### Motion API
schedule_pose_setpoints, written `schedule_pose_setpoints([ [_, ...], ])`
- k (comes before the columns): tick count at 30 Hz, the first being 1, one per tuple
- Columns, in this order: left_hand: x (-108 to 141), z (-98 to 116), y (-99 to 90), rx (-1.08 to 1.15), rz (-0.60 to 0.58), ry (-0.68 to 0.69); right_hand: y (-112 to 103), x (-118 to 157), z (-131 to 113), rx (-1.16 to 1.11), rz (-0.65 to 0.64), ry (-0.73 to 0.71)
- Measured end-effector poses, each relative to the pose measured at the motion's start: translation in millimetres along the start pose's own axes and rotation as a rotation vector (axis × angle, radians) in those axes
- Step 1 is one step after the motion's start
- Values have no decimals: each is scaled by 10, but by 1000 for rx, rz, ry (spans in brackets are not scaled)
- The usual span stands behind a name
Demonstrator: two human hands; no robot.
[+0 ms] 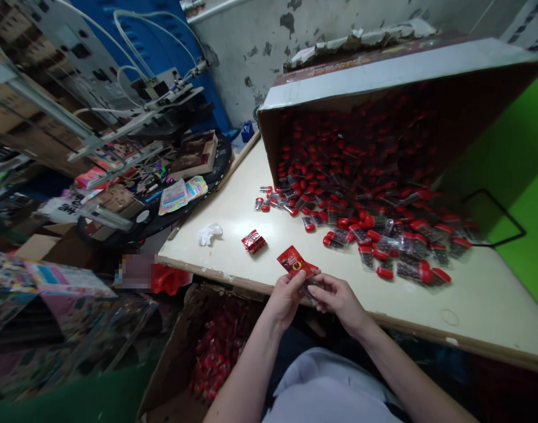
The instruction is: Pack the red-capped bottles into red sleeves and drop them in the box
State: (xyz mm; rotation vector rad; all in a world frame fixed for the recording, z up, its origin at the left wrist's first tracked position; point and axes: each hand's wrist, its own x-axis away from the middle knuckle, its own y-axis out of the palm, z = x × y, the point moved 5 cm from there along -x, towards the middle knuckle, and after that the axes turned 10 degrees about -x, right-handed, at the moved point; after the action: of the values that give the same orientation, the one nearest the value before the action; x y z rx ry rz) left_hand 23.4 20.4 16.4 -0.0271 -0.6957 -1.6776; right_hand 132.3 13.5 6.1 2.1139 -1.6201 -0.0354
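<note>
Though hands (339,298) hold a red packet (293,261), its lettering (295,264) is unreadable.

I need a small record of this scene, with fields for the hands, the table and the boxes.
Hands: left hand and right hand hold a red printed packet
Table: cream table with loose clear-and-red packs, a red bundle, a white glove
Upper box: tilted cardboard box, open toward the hands, holding many packs
Lower box: open carton holding red packs
</note>
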Motion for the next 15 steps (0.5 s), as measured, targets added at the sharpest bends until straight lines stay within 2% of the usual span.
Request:
schedule_pose_setpoints([
  [4,3,25,-14,-8,13,-3,32,-1,20,-41,42,7],
  [10,-14,0,-118,28,152,-21,31,-25,52,44,36,-49],
  [15,-18,29,-95,10,100,-5,-27,-50,52,69,2,-16],
])
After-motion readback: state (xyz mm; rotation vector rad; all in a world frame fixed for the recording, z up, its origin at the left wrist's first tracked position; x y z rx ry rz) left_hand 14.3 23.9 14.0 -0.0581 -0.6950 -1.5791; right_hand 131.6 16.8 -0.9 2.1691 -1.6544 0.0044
